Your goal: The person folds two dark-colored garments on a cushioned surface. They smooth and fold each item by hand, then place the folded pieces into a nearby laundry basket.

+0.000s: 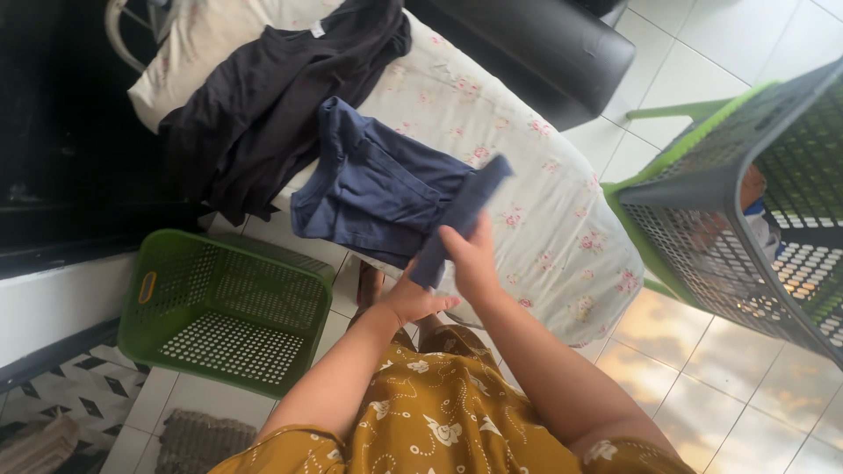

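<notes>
A navy blue garment lies on an ironing board covered in pale floral cloth. One strip of the garment is lifted off the board. My right hand grips that strip near its lower end. Below it, my left hand holds the bottom of the same strip, palm up. A black garment is spread across the far end of the board, partly under the navy one.
A green perforated basket stands on the tiled floor at the left, with nothing in it. A dark grey laundry basket with clothes sits on a green chair at the right. A black cushioned seat lies beyond the board.
</notes>
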